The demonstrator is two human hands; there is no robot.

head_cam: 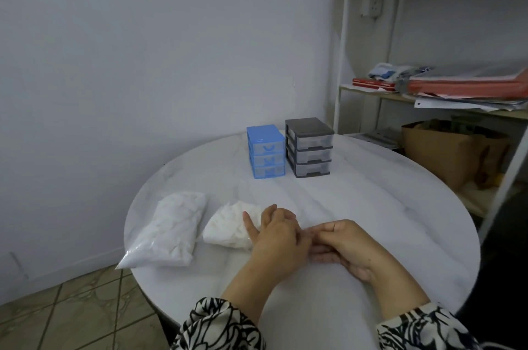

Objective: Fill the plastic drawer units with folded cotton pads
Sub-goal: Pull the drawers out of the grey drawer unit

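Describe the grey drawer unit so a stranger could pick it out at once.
Start at the round white table and look to its far edge near the shelf rack. Two small three-drawer units stand side by side there. The grey drawer unit is the right one, taller, dark-framed with clear drawers; its neighbour, the blue drawer unit, is all blue.

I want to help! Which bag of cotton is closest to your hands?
The smaller bag, right beside the left hand. The bigger bag lies farther left, near the table edge.

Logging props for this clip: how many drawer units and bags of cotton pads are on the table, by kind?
Drawer units: 2, the blue unit and the grey unit
Bags of cotton pads: 2, the larger bag and the smaller bag
Total: 4
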